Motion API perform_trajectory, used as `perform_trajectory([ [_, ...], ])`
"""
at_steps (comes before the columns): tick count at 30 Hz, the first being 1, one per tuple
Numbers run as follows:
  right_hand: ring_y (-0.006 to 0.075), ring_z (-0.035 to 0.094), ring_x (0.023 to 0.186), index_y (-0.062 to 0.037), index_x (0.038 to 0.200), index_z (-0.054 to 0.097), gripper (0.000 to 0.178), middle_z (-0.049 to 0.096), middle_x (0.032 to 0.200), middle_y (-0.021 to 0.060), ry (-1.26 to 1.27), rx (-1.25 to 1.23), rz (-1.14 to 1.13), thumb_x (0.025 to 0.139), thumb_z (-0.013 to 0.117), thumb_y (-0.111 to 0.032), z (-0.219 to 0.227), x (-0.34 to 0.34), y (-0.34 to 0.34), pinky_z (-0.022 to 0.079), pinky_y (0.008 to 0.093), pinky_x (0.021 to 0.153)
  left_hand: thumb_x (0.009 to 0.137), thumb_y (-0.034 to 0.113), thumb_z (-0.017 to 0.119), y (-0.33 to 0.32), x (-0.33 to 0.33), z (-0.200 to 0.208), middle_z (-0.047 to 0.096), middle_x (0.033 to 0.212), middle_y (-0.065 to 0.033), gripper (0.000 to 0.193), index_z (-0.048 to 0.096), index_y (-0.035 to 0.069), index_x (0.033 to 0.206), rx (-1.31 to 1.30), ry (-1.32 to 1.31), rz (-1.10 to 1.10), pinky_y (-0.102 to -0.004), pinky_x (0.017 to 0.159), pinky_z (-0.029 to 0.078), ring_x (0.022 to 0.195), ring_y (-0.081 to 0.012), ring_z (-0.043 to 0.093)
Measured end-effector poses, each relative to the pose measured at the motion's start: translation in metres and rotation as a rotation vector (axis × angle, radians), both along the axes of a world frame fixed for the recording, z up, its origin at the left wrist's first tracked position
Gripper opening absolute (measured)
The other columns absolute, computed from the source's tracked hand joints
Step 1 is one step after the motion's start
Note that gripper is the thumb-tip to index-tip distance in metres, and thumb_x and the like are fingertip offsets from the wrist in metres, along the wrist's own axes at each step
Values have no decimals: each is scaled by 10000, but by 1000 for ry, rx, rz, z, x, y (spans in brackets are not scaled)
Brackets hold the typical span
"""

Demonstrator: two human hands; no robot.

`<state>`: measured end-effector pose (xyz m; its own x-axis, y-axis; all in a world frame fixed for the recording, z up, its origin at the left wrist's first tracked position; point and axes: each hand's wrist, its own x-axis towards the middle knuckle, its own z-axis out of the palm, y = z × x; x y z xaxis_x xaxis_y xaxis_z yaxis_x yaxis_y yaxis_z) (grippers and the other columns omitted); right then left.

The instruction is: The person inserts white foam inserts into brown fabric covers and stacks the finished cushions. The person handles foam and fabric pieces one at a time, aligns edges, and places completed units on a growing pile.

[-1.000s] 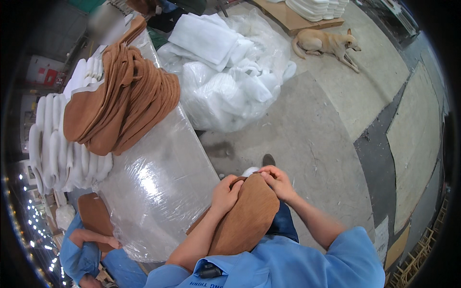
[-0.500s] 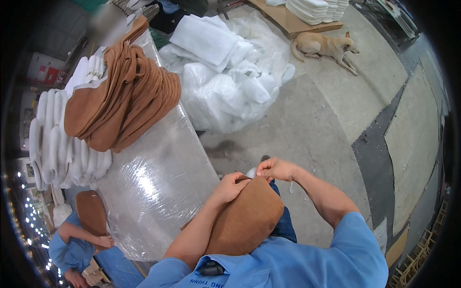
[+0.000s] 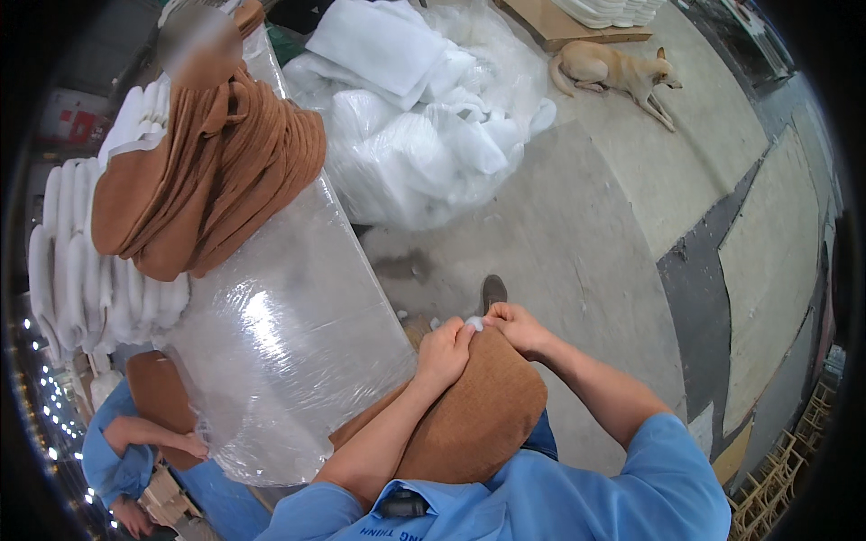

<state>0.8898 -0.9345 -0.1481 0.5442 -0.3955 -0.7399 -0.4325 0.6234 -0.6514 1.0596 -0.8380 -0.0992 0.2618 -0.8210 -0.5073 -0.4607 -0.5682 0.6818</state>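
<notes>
A brown fabric cushion (image 3: 483,410) lies across my lap, its rounded side toward the right. At its far end a small tuft of white padding (image 3: 474,323) pokes out of the edge. My left hand (image 3: 442,354) grips the cover's far edge just left of the tuft, thumb on top. Close by on the right, my right hand (image 3: 514,328) is closed on the same edge, its fingers pinching beside the padding. What lies inside the cover is mostly hidden.
A plastic-covered table (image 3: 289,334) stands at my left, bearing stacked brown covers (image 3: 212,185) and white pads (image 3: 99,288). Beyond it sits a plastic-wrapped heap of white padding (image 3: 415,153). A dog (image 3: 613,70) lies at far right. A co-worker's hand (image 3: 192,444) is at lower left.
My hands have come closer together at the cushion's far edge, the right now lower against it. The view has shifted slightly, and a shoe shows more beyond my hands.
</notes>
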Motion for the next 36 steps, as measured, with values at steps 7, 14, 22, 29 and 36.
perform_trajectory([
  [7,135,640,715,-53,972,666,180,684,843,35,12,518,-148,1062,652,-208,-25,6,8,520,315,617,1034,350,626,5,5,-42,655,754,-201,407,660,-28,886,126,138,77,-422,672,480,688,-286,610],
  [14,136,695,792,-61,988,663,141,718,931,34,-135,763,-284,1054,661,-185,-8,9,12,575,323,692,1028,365,635,9,12,-64,694,767,-159,424,714,-37,923,214,153,117,-394,684,488,700,-205,608],
  [22,127,676,762,-82,944,641,158,701,891,22,-194,766,-332,1020,728,-189,-30,6,12,585,308,685,1020,337,633,7,10,-48,654,792,-215,417,672,-46,857,100,106,103,-449,753,495,781,-322,635],
  [29,127,645,662,-90,910,636,190,688,839,14,-39,891,-124,1012,740,-212,-34,10,-1,572,308,600,999,218,649,6,2,-28,596,947,-232,325,633,-47,812,-76,-10,129,-475,861,486,940,-399,599],
  [36,147,688,686,-71,951,659,101,721,867,34,-25,1068,-34,1010,702,-142,-42,17,-7,593,326,602,970,129,649,11,7,-28,588,1039,-225,229,640,-64,846,-147,46,167,-495,910,470,1001,-404,579],
])
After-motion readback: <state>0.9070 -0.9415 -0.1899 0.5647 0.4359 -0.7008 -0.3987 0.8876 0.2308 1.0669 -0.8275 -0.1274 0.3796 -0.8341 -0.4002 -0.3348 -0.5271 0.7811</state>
